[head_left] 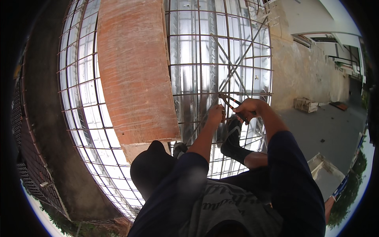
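Note:
My right hand is closed round the handles of a pair of pincers. Their jaws rest at a crossing of thin brown bars in the steel rebar mesh. Just left of the pincers, my left hand is closed in a fist above the mesh; what it holds, if anything, is too small to make out. Two loose bars cross diagonally over the grid, with their lower ends near the pincers. Beneath the mesh lies shiny ribbed metal decking.
A long reddish-brown board lies over the mesh on my left. My dark-shod foot stands close below my hands. Farther right are a concrete ledge, a small crate-like block and a grey floor. Tiled roofing runs along the far left.

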Demonstrator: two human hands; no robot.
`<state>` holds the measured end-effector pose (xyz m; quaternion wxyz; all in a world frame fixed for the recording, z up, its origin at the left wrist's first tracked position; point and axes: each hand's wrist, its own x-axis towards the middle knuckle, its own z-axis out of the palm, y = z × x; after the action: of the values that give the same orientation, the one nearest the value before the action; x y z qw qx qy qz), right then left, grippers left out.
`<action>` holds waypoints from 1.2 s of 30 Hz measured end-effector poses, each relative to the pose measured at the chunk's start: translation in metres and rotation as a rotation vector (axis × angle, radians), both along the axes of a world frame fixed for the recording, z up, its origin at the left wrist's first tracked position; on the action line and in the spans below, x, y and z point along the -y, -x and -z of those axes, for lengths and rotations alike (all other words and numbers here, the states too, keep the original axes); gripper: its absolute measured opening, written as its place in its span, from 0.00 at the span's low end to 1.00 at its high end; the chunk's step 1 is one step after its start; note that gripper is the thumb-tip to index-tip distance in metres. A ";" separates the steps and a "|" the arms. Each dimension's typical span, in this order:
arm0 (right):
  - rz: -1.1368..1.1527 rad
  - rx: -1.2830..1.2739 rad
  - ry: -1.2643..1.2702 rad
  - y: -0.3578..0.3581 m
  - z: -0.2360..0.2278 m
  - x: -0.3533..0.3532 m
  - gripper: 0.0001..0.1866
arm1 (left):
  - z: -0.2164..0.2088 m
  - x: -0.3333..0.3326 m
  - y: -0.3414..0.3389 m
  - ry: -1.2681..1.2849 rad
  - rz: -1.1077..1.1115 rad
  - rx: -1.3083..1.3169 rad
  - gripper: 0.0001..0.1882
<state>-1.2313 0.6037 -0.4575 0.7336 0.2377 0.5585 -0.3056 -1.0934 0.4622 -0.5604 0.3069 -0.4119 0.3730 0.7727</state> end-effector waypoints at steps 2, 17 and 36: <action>0.063 -0.023 0.018 -0.023 0.011 -0.006 0.18 | 0.023 -0.005 -0.019 0.701 0.224 -0.273 0.17; -0.694 -0.615 -0.114 0.010 -0.028 0.001 0.25 | -0.002 -0.046 0.055 1.082 0.731 -1.064 0.09; 0.184 -0.131 0.034 -0.094 0.018 -0.028 0.10 | 0.013 -0.026 0.010 1.008 0.776 -1.499 0.08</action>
<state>-1.1377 0.6320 -0.4759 0.6684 0.2551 0.5757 -0.3958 -1.1038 0.4882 -0.5737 0.0115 0.2532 0.8666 0.4299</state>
